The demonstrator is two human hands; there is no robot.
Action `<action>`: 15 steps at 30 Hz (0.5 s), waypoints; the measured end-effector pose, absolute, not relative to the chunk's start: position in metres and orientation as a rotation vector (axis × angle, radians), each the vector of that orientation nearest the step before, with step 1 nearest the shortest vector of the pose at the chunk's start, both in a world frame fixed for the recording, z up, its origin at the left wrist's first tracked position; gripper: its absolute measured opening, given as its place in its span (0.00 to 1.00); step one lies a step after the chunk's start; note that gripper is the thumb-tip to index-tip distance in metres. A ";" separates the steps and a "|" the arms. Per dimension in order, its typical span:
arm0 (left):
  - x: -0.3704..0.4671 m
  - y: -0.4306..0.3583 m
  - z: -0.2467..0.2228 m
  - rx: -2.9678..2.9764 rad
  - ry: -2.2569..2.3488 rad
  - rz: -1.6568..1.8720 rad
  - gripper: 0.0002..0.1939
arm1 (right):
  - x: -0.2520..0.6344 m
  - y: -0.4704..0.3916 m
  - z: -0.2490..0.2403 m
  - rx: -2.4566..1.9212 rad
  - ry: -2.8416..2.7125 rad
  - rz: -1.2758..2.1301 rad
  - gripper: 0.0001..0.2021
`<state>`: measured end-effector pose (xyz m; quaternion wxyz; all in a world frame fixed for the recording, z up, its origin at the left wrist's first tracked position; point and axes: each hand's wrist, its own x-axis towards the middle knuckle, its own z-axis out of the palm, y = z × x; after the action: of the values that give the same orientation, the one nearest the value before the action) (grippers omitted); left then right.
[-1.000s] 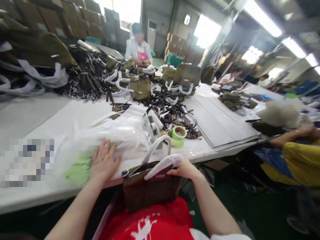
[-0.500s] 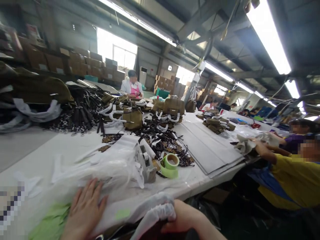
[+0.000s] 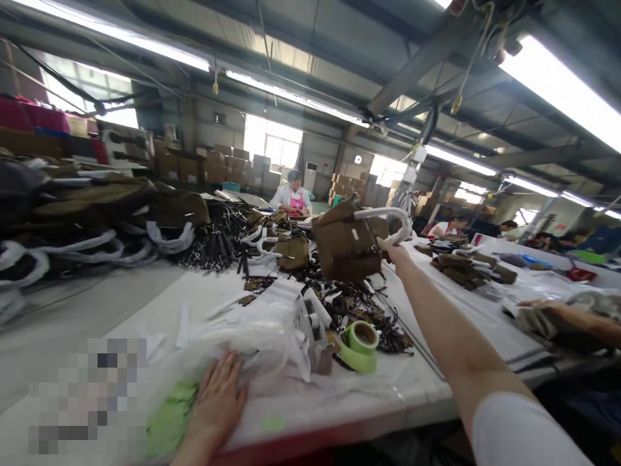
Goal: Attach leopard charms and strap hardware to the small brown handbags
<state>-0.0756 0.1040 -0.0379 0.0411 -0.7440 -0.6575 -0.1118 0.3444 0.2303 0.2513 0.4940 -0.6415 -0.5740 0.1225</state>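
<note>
My right hand (image 3: 392, 251), at the end of an outstretched arm, grips a brown handbag (image 3: 347, 243) by its side near the white-wrapped handle (image 3: 388, 213). The bag hangs tilted above the middle of the table, over a heap of dark straps and small fittings (image 3: 373, 310). My left hand (image 3: 220, 391) lies flat with fingers stretched on clear plastic bags (image 3: 242, 336). Beside its wrist is a crumpled green sheet (image 3: 172, 414). A tape dispenser (image 3: 313, 330) and a roll of green tape (image 3: 363, 340) stand to the right of this hand.
Brown bags with wrapped handles (image 3: 174, 213) are piled at the left, beside a bundle of black straps (image 3: 218, 239). Another small brown bag (image 3: 292, 251) sits mid-table. A person in a pink apron (image 3: 294, 197) is across the table. A co-worker's hands (image 3: 557, 310) hold cloth at right.
My right hand has gone from the near table edge, where it held a white-wrapped handle, out over the table with the brown handbag. My left hand stays flat on the plastic. The view has swung left.
</note>
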 end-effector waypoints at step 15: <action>-0.075 0.100 -0.040 -2.324 -2.006 -0.440 0.26 | 0.260 0.102 0.005 -1.633 -2.018 0.226 0.20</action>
<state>-0.0752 0.1004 -0.0398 0.0201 -0.7492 -0.6467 -0.1417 0.2602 0.1023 0.0052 0.2647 -0.6044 -0.7467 0.0837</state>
